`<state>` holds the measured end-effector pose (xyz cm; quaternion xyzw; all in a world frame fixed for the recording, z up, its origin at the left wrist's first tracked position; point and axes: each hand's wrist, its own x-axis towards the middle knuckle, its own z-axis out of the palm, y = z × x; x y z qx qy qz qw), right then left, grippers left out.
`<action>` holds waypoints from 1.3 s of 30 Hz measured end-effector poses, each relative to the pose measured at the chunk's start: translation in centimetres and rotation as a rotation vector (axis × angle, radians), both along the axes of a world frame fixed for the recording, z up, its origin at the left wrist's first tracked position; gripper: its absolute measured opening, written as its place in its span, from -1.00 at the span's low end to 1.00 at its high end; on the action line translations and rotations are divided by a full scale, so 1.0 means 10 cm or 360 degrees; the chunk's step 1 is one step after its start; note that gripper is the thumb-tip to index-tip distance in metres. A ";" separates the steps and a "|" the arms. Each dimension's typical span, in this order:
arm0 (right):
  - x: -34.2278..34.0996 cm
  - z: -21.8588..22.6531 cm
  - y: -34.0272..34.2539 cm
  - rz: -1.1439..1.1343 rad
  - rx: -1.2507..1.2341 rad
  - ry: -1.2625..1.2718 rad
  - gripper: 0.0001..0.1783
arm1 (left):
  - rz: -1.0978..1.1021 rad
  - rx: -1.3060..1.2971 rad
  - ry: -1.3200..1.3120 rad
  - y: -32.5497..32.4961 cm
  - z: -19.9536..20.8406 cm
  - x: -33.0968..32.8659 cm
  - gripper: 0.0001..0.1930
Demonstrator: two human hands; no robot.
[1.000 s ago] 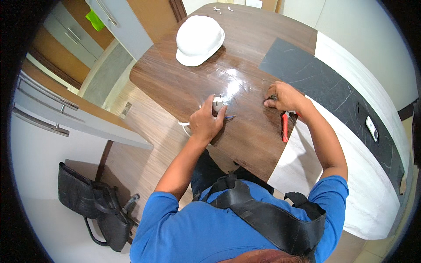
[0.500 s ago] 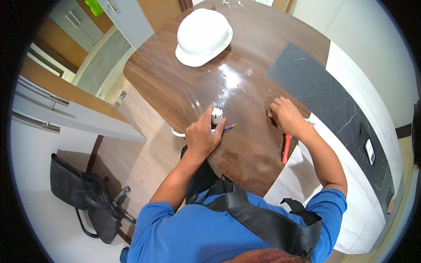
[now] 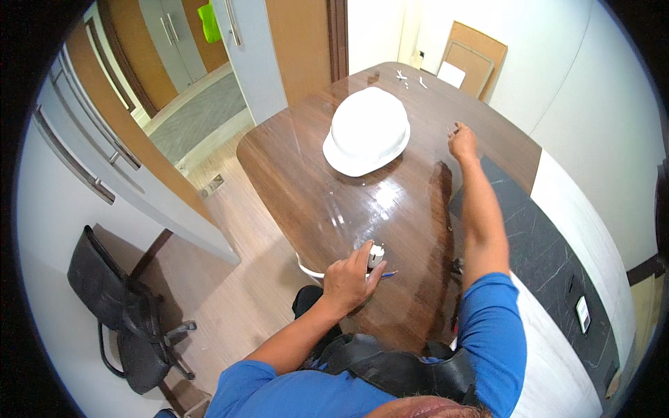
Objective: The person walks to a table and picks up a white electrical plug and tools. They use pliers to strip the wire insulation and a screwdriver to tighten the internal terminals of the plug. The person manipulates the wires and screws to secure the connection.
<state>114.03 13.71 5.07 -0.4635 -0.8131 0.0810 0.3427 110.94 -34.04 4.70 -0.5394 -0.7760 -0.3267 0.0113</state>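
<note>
My left hand rests at the near left of the brown wooden table, its thumb and fingers closed around a small white cylindrical electrical fitting. Beside the thumb lie bare-ended wires, one blue, and a white cable loops over the table's left edge behind the wrist. Stretched far forward over the table's right side is my right hand. Its fingertips are pinched together; whatever is between them is too small to make out.
A white hard hat sits mid-table, with small white scraps beyond it. On the right runs a dark marbled strip with a white handheld device. A black chair stands at the left, and framed boards lean at the back.
My right hand has moved from the near right of the table, by the red-handled tool, far forward. The view has tilted up. My left hand still holds the white fitting.
</note>
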 end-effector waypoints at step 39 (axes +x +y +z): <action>2.43 0.24 -3.66 0.1146 -0.0930 0.0274 -0.57 | -0.0381 0.0086 -0.1832 -0.18 0.48 0.63 -0.41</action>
